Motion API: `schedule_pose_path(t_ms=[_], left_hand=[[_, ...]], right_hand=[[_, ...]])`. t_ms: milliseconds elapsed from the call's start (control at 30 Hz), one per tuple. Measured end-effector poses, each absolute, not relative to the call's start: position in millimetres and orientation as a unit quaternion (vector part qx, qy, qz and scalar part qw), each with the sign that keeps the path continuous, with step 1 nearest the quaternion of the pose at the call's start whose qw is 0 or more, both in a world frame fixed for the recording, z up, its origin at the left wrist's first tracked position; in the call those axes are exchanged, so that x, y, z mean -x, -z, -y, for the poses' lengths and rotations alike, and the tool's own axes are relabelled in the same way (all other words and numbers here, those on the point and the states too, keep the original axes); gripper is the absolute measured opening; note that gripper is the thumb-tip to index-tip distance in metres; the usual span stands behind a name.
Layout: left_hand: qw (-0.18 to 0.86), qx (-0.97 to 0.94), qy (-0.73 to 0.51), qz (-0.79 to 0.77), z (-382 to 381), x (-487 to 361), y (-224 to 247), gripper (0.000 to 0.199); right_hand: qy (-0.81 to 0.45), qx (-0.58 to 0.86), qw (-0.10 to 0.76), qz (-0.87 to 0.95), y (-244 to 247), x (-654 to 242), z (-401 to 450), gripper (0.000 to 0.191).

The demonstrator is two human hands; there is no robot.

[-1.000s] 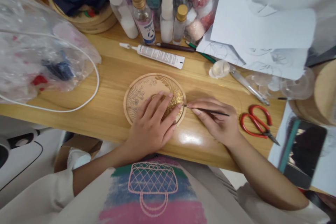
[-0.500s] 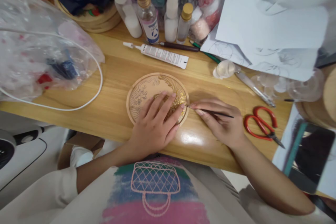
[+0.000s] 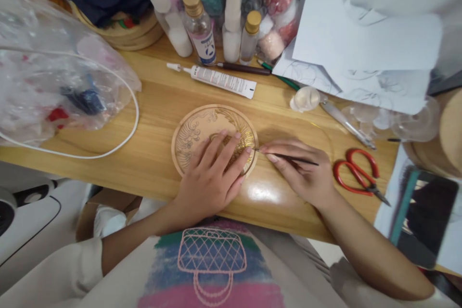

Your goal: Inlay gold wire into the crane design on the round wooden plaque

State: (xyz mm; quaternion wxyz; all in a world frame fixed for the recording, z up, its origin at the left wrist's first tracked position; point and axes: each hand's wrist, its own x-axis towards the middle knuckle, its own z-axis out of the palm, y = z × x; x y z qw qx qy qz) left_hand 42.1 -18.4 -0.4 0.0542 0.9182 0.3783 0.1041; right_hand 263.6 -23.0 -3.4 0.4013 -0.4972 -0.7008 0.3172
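Note:
A round wooden plaque [image 3: 197, 130] lies flat on the table, with line-drawn waves on its left and gold linework on its right. My left hand [image 3: 212, 168] rests over its lower middle, fingers outstretched and a little apart, hiding part of the design. Just beyond the plaque's right rim, my right hand [image 3: 301, 166] pinches a slim dark pointed tool [image 3: 294, 158]. Its tip meets the rim near my left index finger; what the tip touches is too small to tell. A fine gold wire [image 3: 319, 127] curves over the table above my right hand.
Red-handled cutters [image 3: 357, 173] lie right of my right hand, near a phone [image 3: 429, 221]. Behind the plaque are a white tube [image 3: 224, 81], several bottles [image 3: 202, 33] and sketch papers [image 3: 361, 38]. A plastic bag [image 3: 65, 72] and white cable [image 3: 133, 125] occupy the left.
The whole view has shifted slightly, so things appear a little lower and further left. Both hands keep nearly the same pose on the plaque and tool. The gold wire shows more clearly.

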Motion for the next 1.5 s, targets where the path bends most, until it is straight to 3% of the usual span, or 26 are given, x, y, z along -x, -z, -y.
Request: schedule_pose_path(t_ms=[1500], left_hand=[[0.042, -0.914, -0.12, -0.385, 19.0, -39.2, 2.5, 0.044]], right_hand=[[-0.312, 0.518, 0.438, 0.665, 3.7, -260.8, 20.8, 0.018]])
